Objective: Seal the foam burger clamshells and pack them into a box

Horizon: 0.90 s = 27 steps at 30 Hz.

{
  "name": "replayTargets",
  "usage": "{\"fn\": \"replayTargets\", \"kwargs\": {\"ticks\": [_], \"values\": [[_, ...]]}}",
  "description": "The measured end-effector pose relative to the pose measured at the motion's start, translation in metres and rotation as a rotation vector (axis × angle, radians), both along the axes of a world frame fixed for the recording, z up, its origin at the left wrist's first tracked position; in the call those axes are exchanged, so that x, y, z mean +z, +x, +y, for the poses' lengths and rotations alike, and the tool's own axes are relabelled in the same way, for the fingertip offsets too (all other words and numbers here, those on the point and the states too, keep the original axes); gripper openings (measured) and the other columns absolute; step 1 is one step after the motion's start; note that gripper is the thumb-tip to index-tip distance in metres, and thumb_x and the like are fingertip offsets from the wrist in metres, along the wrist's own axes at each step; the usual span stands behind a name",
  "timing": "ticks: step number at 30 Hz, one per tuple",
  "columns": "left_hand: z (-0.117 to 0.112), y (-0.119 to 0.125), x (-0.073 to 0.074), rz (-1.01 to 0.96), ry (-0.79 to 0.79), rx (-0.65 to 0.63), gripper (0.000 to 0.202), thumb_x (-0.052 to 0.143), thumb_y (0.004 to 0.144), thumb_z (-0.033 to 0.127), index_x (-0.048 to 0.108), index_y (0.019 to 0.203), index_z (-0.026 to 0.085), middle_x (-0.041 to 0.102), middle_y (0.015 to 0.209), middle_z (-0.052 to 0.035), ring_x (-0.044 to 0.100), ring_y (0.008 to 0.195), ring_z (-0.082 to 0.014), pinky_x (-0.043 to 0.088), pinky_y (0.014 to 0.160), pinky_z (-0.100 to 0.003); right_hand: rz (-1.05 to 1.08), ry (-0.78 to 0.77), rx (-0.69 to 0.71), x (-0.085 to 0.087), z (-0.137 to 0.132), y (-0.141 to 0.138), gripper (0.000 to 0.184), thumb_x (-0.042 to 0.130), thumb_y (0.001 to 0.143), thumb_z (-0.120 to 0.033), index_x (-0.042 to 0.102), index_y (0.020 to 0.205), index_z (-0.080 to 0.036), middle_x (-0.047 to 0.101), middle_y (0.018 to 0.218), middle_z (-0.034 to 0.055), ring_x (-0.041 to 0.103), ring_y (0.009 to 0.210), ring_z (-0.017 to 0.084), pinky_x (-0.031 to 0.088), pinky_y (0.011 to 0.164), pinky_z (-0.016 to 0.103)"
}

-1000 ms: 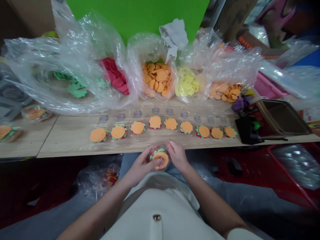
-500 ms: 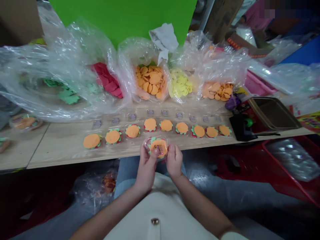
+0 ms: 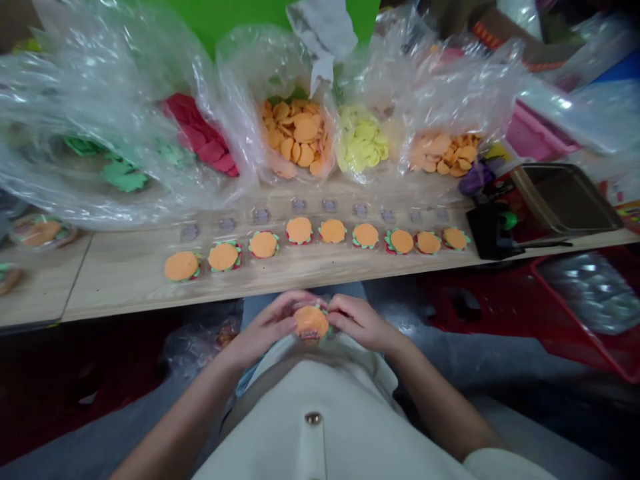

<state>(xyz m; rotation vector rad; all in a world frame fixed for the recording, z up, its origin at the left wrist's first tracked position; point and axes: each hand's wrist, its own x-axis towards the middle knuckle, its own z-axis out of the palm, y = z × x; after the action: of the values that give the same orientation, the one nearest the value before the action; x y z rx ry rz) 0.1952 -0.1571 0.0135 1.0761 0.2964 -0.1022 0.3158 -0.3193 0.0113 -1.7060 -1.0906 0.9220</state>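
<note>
- Burger (image 3: pixel 310 323) held at lower centre of frame, below counter (image 3: pixel 120 285) edge
- Gripped from both sides by L hand (image 3: pixel 267 325) & R hand (image 3: pixel 359 323), fingers curled round it
- Round, no long axis; both hands equally near

A cream top (image 3: pixel 270 427) covers the torso, with a narrow placket (image 3: pixel 315 453) down the front, a round metal button (image 3: pixel 313 419) on it, and a short sleeve (image 3: pixel 505 465) at the right. The left hand (image 3: pixel 267 327) and right hand (image 3: pixel 357 323) are bare, and blue denim jeans (image 3: pixel 255 308) show beyond the top.
</note>
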Motion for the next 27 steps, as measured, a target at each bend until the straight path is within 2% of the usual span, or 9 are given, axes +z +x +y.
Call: {"fn": "replayTargets", "kwargs": {"ticks": [2, 5, 10, 14, 19, 22, 24, 25, 27], "values": [[0.006, -0.008, -0.001, -0.014, 0.285, -0.089, 0.021, 0.06, 0.078, 0.032, 0.066, 0.094, 0.02, 0.059, 0.099, -0.0074, 0.053, 0.099, -0.0199, 0.04, 0.088, -0.033, -0.019, -0.051, 0.188, 0.001, -0.006, -0.002, 0.022, 0.041, 0.088, -0.031, 0.046, 0.071, -0.018, 0.048, 0.069, -0.0021, 0.044, 0.065, 0.01, 0.034, 0.06, 0.022], [0.004, -0.011, -0.002, -0.042, 0.598, -0.14, 0.015, 0.059, 0.078, 0.028, 0.069, 0.087, 0.021, 0.059, 0.088, -0.0057, 0.054, 0.089, -0.0161, 0.042, 0.082, -0.029, -0.049, -0.107, 0.248, 0.003, -0.009, -0.01, 0.021, 0.038, 0.089, -0.031, 0.043, 0.073, -0.019, 0.046, 0.071, -0.0021, 0.043, 0.065, 0.01, 0.033, 0.06, 0.022], [-0.015, -0.015, 0.0, -0.056, 0.762, -0.091, 0.015, 0.055, 0.081, 0.025, 0.068, 0.083, 0.019, 0.061, 0.08, -0.0043, 0.056, 0.078, -0.0136, 0.043, 0.073, -0.026, -0.162, -0.207, 0.165, 0.004, -0.013, -0.029, 0.01, 0.038, 0.086, -0.025, 0.039, 0.078, -0.02, 0.047, 0.076, -0.0002, 0.043, 0.067, 0.012, 0.034, 0.061, 0.025], [-0.027, -0.021, 0.0, -0.076, 0.801, -0.104, 0.017, 0.052, 0.083, 0.025, 0.067, 0.079, 0.018, 0.06, 0.075, -0.0042, 0.055, 0.074, -0.0132, 0.043, 0.069, -0.025, -0.177, -0.2, 0.092, -0.006, -0.025, -0.048, 0.009, 0.037, 0.085, -0.024, 0.039, 0.078, -0.02, 0.046, 0.074, 0.0002, 0.042, 0.066, 0.013, 0.033, 0.06, 0.027], [-0.02, -0.015, -0.005, 0.031, 0.687, -0.12, 0.02, 0.053, 0.082, 0.029, 0.065, 0.072, 0.017, 0.058, 0.074, -0.0039, 0.053, 0.075, -0.0138, 0.042, 0.072, -0.026, -0.003, -0.133, -0.033, -0.02, -0.026, -0.052, 0.016, 0.036, 0.088, -0.031, 0.043, 0.078, -0.02, 0.046, 0.073, -0.0014, 0.043, 0.068, 0.012, 0.034, 0.062, 0.025], [-0.004, -0.003, -0.006, 0.11, 0.396, -0.239, 0.019, 0.055, 0.081, 0.033, 0.063, 0.09, 0.018, 0.059, 0.09, -0.0041, 0.054, 0.086, -0.0154, 0.043, 0.077, -0.027, 0.187, -0.14, -0.186, -0.025, -0.014, -0.035, 0.024, 0.039, 0.087, -0.04, 0.044, 0.075, -0.02, 0.044, 0.067, -0.0036, 0.042, 0.064, 0.01, 0.034, 0.058, 0.023], [0.004, 0.008, -0.005, 0.166, 0.174, -0.279, 0.028, 0.059, 0.078, 0.033, 0.058, 0.102, 0.02, 0.059, 0.098, -0.0039, 0.054, 0.089, -0.0157, 0.044, 0.077, -0.027, 0.328, -0.144, -0.287, -0.027, -0.009, -0.02, 0.028, 0.043, 0.084, -0.046, 0.045, 0.074, -0.02, 0.043, 0.063, -0.0046, 0.042, 0.059, 0.01, 0.035, 0.055, 0.022], [0.005, 0.014, -0.004, 0.202, 0.084, -0.241, 0.032, 0.062, 0.076, 0.033, 0.056, 0.105, 0.021, 0.059, 0.099, -0.0036, 0.055, 0.088, -0.0153, 0.044, 0.076, -0.027, 0.419, -0.143, -0.341, -0.027, -0.008, -0.013, 0.031, 0.044, 0.083, -0.05, 0.045, 0.074, -0.02, 0.044, 0.063, -0.0048, 0.043, 0.058, 0.01, 0.036, 0.054, 0.023], [0.001, 0.03, -0.001, 0.264, -0.05, -0.058, 0.036, 0.065, 0.073, 0.032, 0.054, 0.106, 0.022, 0.059, 0.1, -0.003, 0.057, 0.085, -0.0143, 0.046, 0.073, -0.026, 0.606, -0.142, -0.419, -0.025, -0.012, 0.0, 0.036, 0.043, 0.08, -0.057, 0.044, 0.075, -0.021, 0.047, 0.062, -0.0045, 0.048, 0.057, 0.011, 0.041, 0.052, 0.024]]}}
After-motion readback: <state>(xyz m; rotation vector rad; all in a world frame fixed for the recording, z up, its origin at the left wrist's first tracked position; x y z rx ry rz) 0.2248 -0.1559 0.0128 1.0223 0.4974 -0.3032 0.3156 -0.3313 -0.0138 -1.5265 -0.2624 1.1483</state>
